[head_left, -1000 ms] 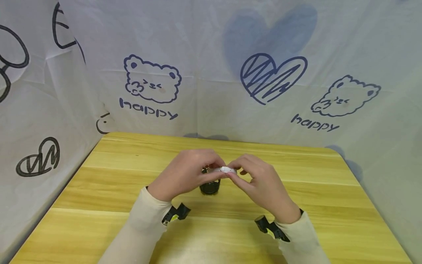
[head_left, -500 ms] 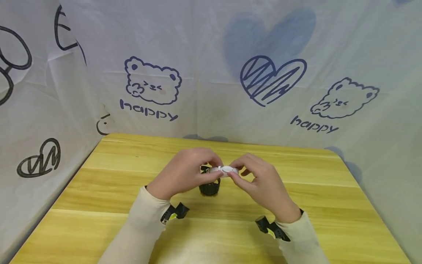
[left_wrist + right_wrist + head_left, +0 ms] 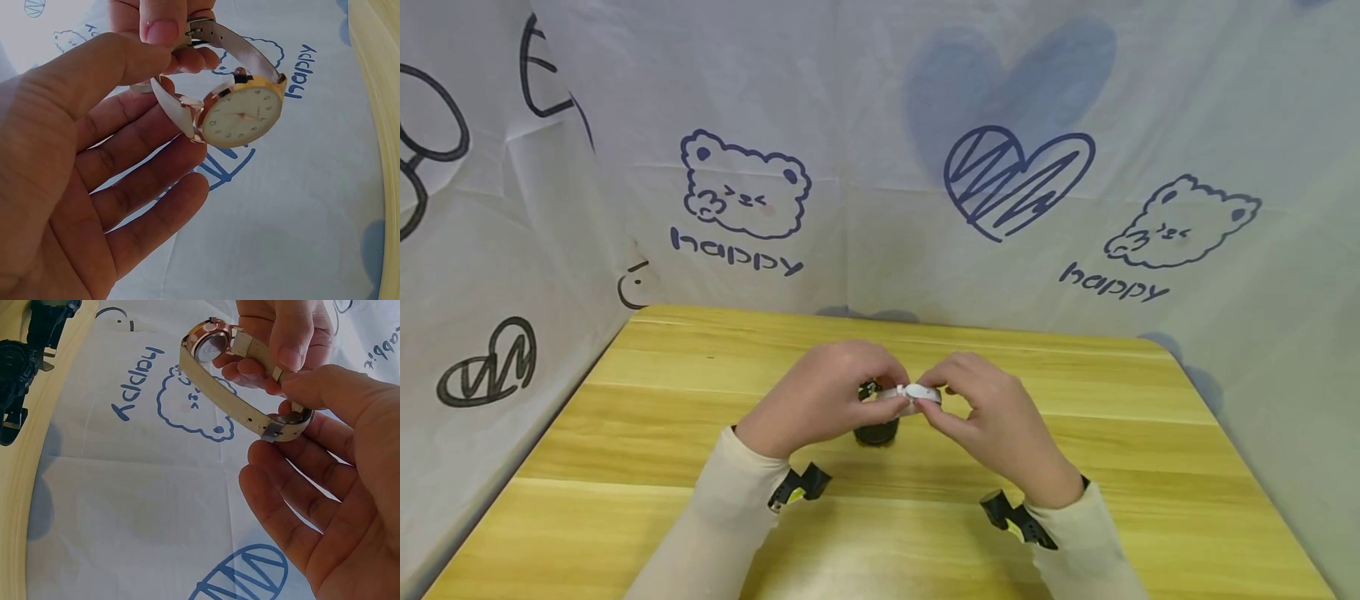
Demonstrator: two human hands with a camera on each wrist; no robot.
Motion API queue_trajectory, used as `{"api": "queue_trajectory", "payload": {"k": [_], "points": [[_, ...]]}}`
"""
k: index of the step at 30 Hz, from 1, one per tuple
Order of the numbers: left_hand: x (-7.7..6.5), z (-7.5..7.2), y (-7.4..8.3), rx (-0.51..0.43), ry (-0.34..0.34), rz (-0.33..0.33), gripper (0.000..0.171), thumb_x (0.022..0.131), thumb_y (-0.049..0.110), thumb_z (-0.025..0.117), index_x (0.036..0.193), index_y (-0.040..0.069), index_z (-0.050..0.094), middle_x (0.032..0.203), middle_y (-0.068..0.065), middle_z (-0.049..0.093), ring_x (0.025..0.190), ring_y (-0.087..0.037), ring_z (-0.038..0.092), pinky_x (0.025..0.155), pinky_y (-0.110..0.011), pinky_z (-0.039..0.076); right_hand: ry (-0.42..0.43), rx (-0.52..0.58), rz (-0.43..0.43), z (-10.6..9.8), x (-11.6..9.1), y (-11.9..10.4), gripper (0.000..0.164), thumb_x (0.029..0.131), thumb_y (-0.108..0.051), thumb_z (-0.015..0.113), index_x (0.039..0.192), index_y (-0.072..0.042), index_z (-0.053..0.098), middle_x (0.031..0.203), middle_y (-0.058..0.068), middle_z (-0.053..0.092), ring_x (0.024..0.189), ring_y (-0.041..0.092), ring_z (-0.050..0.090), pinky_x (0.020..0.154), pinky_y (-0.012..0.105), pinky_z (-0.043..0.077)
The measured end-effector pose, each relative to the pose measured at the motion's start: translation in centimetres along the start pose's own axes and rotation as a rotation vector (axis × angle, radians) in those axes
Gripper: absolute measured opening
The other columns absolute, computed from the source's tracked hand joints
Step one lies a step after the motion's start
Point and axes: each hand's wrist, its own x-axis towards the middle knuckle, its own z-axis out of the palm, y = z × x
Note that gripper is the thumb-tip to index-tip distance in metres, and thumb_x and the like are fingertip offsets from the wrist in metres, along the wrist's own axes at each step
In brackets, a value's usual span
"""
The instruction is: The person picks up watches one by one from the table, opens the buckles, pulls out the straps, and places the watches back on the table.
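A wristwatch with a pale strap and a rose-gold case (image 3: 244, 117) is held above the table between both hands, its numbered dial showing in the left wrist view. My left hand (image 3: 823, 398) pinches one part of the strap between thumb and index finger; its other fingers are extended. My right hand (image 3: 992, 417) pinches the strap (image 3: 219, 394) close to the buckle, with the thumb on top. In the left wrist view the buckle (image 3: 199, 30) sits at the right hand's fingertips. Fingers partly hide the strap ends, so I cannot tell whether the strap is fastened.
A black watch (image 3: 17, 365) stands on the wooden table (image 3: 647, 433), just beyond and below the hands; the left hand partly hides it in the head view. A white cloth (image 3: 880, 108) with blue drawings hangs behind the table. Black wrist cameras (image 3: 1015, 518) sit on both sleeves.
The fingertips have parted slightly, so more of the pale strap shows between them. The watch has tilted a little and sits slightly lower. Both hands keep their pinch on it.
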Motion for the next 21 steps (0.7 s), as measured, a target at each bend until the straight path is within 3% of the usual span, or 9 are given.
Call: {"api": "queue_trajectory", "payload": {"k": [9, 21], "points": [[-0.11, 0.05, -0.26, 0.013, 0.014, -0.008, 0.008, 0.094, 0.024, 0.076, 0.097, 0.017, 0.075, 0.092, 0.010, 0.069, 0.079, -0.004, 0.057, 0.071, -0.023, 0.051, 0.012, -0.004, 0.018, -0.08, -0.02, -0.04, 0.012, 0.090, -0.011, 0.081, 0.098, -0.014, 0.072, 0.095, -0.005, 0.071, 0.082, 0.008, 0.062, 0.071, 0.031, 0.058], [-0.48, -0.30, -0.77, 0.009, -0.037, -0.092, 0.009, 0.093, 0.029, 0.078, 0.098, 0.023, 0.074, 0.097, 0.015, 0.068, 0.089, -0.005, 0.059, 0.080, -0.028, 0.053, 0.015, -0.005, 0.039, -0.11, -0.04, 0.09, 0.013, 0.090, -0.011, 0.081, 0.098, -0.012, 0.071, 0.095, -0.003, 0.070, 0.081, 0.010, 0.064, 0.070, 0.028, 0.059]]}}
